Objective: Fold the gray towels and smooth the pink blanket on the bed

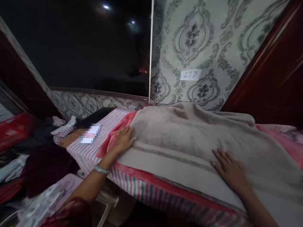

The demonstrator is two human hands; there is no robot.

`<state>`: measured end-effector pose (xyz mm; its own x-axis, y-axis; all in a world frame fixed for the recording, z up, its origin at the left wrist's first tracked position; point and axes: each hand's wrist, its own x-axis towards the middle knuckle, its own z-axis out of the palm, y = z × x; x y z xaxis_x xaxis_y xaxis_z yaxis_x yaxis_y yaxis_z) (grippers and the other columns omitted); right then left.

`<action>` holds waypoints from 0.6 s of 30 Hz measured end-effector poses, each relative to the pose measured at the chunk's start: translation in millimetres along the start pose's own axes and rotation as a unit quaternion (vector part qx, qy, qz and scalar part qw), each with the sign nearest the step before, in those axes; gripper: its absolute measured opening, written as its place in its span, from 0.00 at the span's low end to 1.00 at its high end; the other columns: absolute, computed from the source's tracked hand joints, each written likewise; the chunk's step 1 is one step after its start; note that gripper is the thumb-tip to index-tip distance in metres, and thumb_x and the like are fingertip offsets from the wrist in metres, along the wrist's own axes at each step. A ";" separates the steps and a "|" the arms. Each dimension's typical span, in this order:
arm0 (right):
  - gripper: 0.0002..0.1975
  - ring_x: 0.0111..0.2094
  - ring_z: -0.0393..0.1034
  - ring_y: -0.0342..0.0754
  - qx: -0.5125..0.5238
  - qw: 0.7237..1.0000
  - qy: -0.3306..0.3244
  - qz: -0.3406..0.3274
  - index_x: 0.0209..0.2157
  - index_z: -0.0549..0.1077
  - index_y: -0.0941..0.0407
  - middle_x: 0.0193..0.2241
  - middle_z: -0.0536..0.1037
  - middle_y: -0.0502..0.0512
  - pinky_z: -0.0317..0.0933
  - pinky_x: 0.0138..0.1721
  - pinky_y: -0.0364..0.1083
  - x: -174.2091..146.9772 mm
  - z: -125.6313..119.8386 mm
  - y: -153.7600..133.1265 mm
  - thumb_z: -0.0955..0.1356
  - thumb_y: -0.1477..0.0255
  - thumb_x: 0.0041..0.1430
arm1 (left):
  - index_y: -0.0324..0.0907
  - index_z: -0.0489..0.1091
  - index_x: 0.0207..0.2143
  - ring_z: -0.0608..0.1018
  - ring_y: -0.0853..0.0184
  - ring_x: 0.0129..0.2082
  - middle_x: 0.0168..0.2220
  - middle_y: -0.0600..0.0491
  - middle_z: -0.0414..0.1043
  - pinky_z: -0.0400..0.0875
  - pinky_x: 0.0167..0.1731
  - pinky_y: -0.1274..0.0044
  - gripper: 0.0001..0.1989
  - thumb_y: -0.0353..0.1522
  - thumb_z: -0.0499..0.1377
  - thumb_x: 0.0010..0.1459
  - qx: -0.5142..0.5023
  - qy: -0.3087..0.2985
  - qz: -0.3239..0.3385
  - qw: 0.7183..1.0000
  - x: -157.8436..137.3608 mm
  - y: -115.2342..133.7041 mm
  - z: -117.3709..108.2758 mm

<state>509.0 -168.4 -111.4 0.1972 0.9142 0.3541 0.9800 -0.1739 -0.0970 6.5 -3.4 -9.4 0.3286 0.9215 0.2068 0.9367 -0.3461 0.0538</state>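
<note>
A grey plush blanket (175,135) lies spread over a red cloth (107,145) on the table, with folds along its far side. My left hand (124,138) rests at the blanket's left edge, fingers stretched out over grey and red fabric. Farther right, my right hand (229,170) lies flat on the blanket's lighter border, fingers spread. Neither hand grips anything. Beneath both cloths, a striped pink, white and grey cover (81,157) hangs over the table's front edge.
A large dark screen (94,47) stands behind the table on the left. A paper marked 277 (190,75) is stuck to the patterned wall. Heaped clothes (47,164) lie at the left. Part of a white plastic chair (107,203) shows below. Pink fabric (281,140) lies at the right.
</note>
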 end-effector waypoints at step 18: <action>0.36 0.66 0.56 0.63 0.010 1.000 0.022 -0.015 0.66 0.63 0.50 0.67 0.63 0.56 0.58 0.59 0.67 2.8 15.5 13.6 0.50 0.49 0.65 | 0.36 0.65 0.60 0.75 0.56 0.51 0.53 0.41 0.73 0.67 0.54 0.66 0.22 0.31 0.50 0.65 -0.042 0.099 -0.067 0.992 -17.7 7.8 18.0</action>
<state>522.5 -162.5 -126.2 0.1698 0.9014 0.3983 0.9847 -0.1393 -0.1045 10.2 -19.3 -30.2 0.1639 0.9103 0.3801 0.9541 -0.2442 0.1733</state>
